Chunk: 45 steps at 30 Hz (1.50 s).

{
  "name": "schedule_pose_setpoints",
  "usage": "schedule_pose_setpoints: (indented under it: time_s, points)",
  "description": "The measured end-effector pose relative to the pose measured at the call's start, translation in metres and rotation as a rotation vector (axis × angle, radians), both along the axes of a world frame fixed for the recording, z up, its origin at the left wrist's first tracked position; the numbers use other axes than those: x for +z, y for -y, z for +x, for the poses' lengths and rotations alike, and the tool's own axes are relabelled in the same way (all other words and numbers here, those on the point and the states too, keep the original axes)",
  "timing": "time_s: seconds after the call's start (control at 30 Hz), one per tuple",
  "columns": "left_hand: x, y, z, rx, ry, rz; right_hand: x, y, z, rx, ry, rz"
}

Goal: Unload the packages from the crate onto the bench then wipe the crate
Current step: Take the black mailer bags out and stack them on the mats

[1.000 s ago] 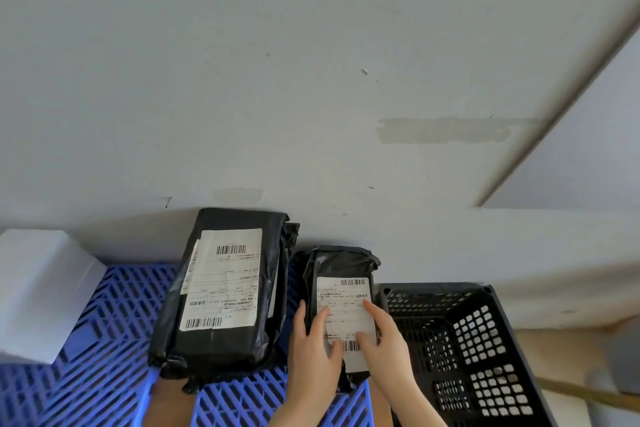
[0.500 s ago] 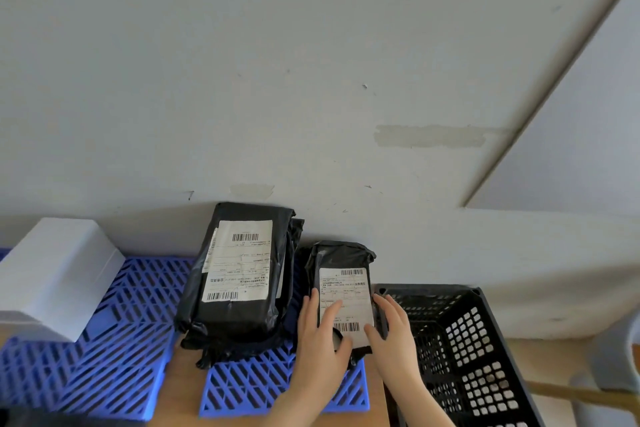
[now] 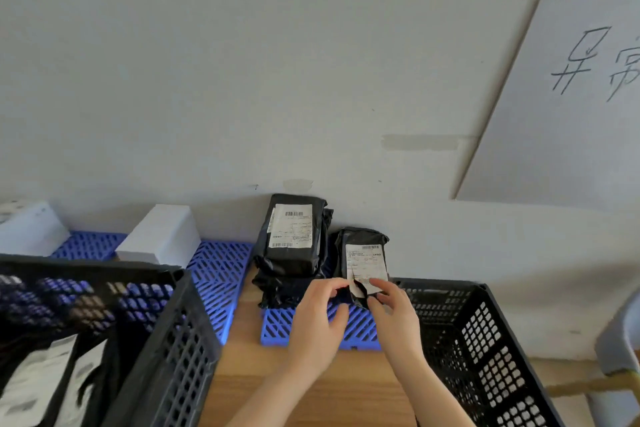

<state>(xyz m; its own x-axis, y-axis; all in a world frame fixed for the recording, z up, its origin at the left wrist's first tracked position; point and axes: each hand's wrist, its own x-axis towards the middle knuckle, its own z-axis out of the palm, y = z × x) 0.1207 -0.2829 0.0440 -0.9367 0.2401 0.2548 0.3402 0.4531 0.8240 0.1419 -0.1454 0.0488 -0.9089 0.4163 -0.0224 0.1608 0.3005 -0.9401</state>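
A small black package (image 3: 363, 253) with a white label lies on a blue mat (image 3: 356, 326), its far end against the wall. My left hand (image 3: 317, 326) and my right hand (image 3: 394, 317) hold its near end with the fingertips, one from each side. Left of it a larger black labelled package (image 3: 294, 236) rests on top of another black bag. An empty black crate (image 3: 485, 340) stands on the right beside my right wrist. A second black crate (image 3: 166, 340) at the lower left contains several black packages with white labels.
Two white boxes (image 3: 159, 236) (image 3: 29, 229) sit on blue mats (image 3: 221, 274) along the wall at the left. Bare wooden bench (image 3: 311, 399) shows between the two crates. A white sheet with handwriting (image 3: 571, 97) leans on the wall at the right.
The view has pulled back and turned left, bringing the left crate into sight. My hands have slid from the middle of the small package down to its near end.
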Motion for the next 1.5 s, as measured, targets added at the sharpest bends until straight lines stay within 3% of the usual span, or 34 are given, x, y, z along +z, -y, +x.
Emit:
schedule_pose_setpoints:
  time_s: [0.37, 0.7, 0.9, 1.1, 1.4, 1.5]
  points:
    - [0.049, 0.195, 0.071, 0.418, -0.136, 0.073, 0.059, 0.19, 0.017, 0.354, -0.151, -0.116]
    - [0.031, 0.395, 0.074, 0.758, 0.15, -0.068, 0.049, 0.375, -0.006, 0.663, -0.062, 0.007]
    - [-0.001, 0.486, 0.022, 0.69, 0.467, -0.222, 0.001, 0.463, -0.039, 0.725, 0.102, 0.124]
    - [-0.05, 0.534, -0.036, 0.565, 0.877, -0.294, -0.062, 0.52, -0.064, 0.764, 0.407, 0.208]
    - [-0.107, 0.559, -0.054, 0.439, 1.171, -0.398, -0.114, 0.547, -0.077, 0.784, 0.669, 0.351]
    - [-0.117, 0.562, -0.055, 0.423, 1.167, -0.326, -0.119, 0.55, -0.077, 0.805, 0.687, 0.344]
